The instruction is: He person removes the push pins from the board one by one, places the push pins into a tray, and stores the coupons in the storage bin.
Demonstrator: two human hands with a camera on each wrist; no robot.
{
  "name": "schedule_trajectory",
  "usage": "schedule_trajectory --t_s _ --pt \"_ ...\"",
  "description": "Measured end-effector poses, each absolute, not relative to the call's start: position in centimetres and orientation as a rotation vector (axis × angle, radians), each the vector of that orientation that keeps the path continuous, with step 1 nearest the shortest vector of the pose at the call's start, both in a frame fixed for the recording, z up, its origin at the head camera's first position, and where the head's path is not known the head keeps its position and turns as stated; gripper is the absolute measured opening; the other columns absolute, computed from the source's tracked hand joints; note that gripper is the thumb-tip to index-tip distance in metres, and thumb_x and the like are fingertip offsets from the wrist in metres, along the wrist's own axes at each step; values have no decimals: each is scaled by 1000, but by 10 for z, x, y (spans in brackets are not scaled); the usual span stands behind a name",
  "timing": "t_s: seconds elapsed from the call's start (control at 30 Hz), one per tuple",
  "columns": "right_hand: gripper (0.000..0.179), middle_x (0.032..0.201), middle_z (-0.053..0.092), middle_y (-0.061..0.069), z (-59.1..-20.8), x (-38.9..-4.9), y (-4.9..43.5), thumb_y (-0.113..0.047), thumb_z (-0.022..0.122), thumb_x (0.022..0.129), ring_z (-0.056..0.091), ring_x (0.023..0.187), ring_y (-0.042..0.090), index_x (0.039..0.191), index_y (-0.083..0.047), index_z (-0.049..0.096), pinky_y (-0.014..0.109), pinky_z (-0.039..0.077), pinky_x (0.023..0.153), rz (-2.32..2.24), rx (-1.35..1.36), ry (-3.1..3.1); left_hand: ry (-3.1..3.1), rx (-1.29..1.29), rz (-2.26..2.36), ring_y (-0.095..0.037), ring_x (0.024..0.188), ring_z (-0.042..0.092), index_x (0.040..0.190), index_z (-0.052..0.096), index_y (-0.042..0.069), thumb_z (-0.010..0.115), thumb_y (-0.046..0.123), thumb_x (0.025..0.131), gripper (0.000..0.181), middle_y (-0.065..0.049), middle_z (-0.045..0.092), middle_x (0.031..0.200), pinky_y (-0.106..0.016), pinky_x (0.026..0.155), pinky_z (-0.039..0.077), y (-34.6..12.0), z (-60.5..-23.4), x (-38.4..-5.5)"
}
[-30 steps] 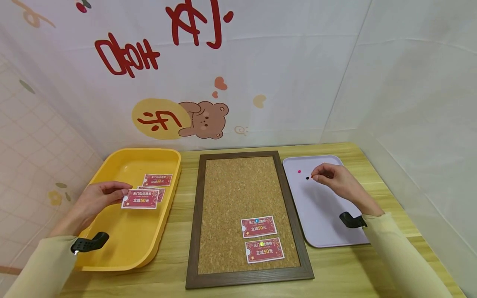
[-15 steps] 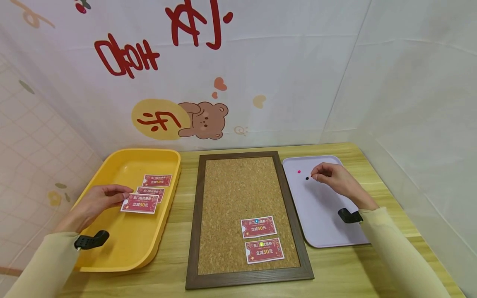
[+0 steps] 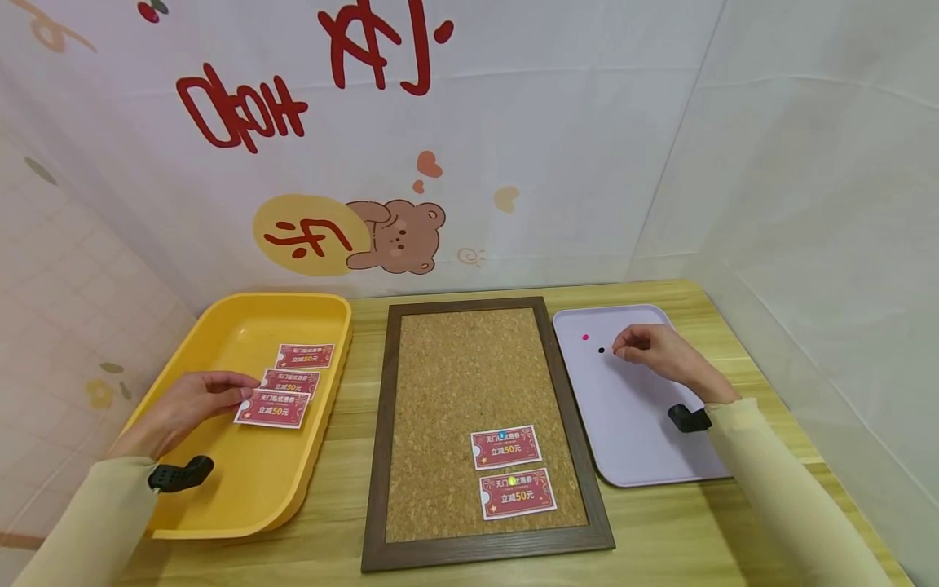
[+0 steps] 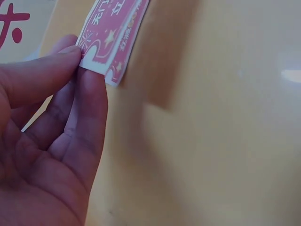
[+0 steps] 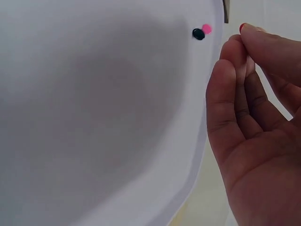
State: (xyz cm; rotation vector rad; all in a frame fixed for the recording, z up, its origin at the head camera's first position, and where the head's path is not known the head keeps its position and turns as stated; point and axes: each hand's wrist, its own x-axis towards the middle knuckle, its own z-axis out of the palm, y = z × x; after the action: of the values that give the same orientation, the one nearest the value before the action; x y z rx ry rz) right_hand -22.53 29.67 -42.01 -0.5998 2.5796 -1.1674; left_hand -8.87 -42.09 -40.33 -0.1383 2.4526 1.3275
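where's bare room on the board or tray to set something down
On the board, the far half and left side are bare cork, bordered by the frame and two coupons at near right. Between the right hand and near rim, the tray is bare. Crowded: the tray's far left, where a pink pin and black pin lie by that hand.

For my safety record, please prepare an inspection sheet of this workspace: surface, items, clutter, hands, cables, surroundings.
Surface: wood-grain table.
Items: cork board bearing two coupons; yellow tray holding two more; lilac tray holding a pink piece and a black piece.
Clutter: nothing seen.
Left hand: pinches another coupon over the yellow tray.
Right hand: pinches a tiny red piece above the lilac tray.
Cables: nothing seen.
Surroundings: white wall sheet with printed bear.
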Motion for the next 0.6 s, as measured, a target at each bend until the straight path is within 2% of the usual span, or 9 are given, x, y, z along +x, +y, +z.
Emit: schedule_trajectory --t_s 0.13,0.27,0.6 --pt "10 99 70 14 -425 -228 299 5 66 96 59 86 13 104 3 70 22 50 75 -1178 -612 2545 2449 -147 1322 -4 96 63 133 59 -13 63 24 105 47 -18 67 126 -19 84 55 -424 -409 -89" --pt "9 96 70 13 -432 -231 299 9 64 95 58 87 9 100 4 71 19 48 76 -1168 -671 2539 2447 -151 1327 -4 94 63 133 59 -15 62 17 105 42 -18 68 124 -20 83 55 -424 -412 -88" --pt "7 94 72 11 -442 -233 293 7 67 95 60 88 12 97 3 72 16 45 78 -1068 -661 2596 2469 -129 1306 -6 92 62 129 60 -17 63 8 103 37 -22 67 124 -20 80 55 -425 -417 -89"
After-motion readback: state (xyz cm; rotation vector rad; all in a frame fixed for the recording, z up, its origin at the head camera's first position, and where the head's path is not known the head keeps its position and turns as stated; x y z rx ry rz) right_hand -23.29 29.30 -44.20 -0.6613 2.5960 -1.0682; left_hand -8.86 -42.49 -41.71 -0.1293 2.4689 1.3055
